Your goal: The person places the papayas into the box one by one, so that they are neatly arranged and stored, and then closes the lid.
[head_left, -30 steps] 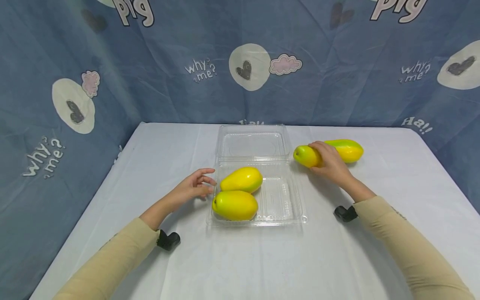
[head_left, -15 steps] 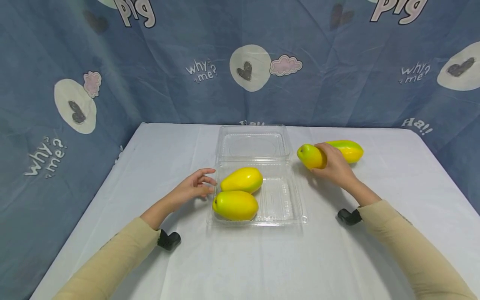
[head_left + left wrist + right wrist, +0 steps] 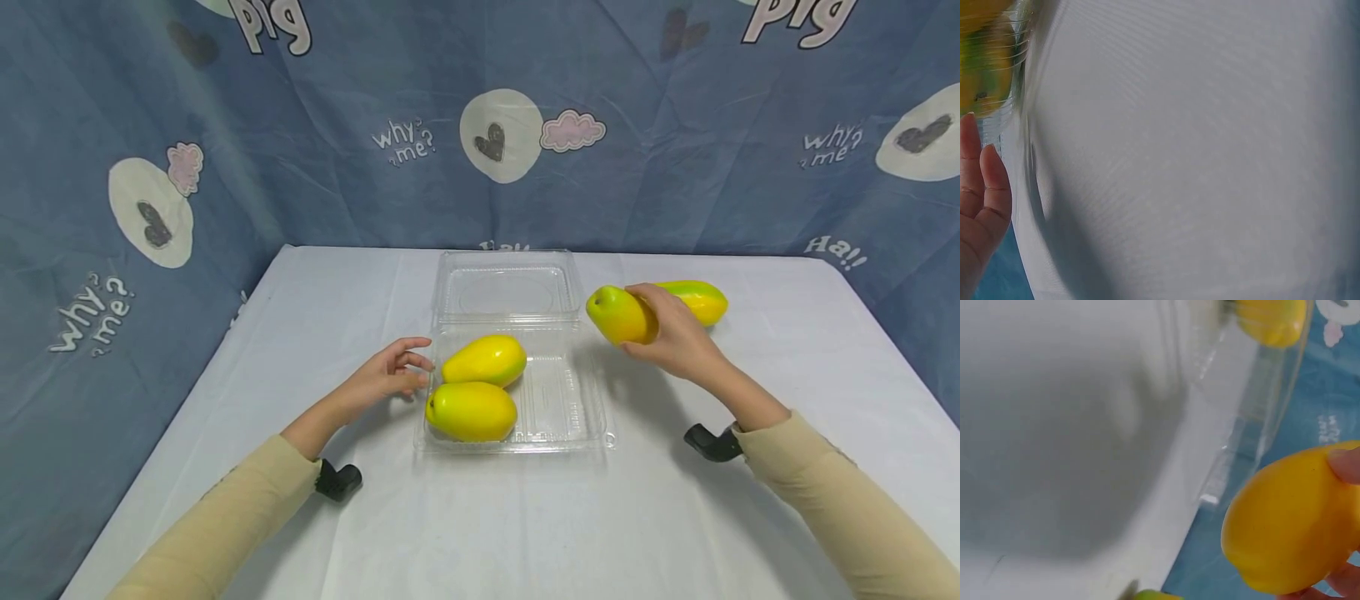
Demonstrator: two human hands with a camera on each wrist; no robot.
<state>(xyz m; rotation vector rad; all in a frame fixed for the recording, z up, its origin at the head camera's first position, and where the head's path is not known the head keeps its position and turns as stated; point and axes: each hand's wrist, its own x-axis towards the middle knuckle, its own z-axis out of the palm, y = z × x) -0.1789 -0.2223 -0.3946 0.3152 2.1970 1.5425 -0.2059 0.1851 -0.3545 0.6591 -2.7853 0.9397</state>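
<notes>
My right hand [image 3: 675, 337] grips a mango [image 3: 618, 315], fingers curled over its top and thumb beneath. The mango is clear of the table [image 3: 480, 517], to the right of the tray [image 3: 592, 417] and level with its hinge. In the right wrist view the mango [image 3: 1291, 525] shows a smooth, glossy yellow skin with one fingertip [image 3: 1344, 464] pressed on its upper flank.

My left hand [image 3: 386, 377] holds nothing. Its fingers are loosely bent, just beside the tray's left edge; I cannot tell whether they touch it.

Inside the tray, two mangoes lie at the left end: one far [image 3: 483, 360], one near [image 3: 471, 410], touching or nearly so. The right half of the tray is bare. A fourth mango [image 3: 697, 300] lies on the table, right of the tray, behind my right hand.

Judgement: the mango appears rigid, light enough for one hand, and slippery. The grip belongs round its thickest middle, not the tapered ends. The tray looks thin and flexible.
</notes>
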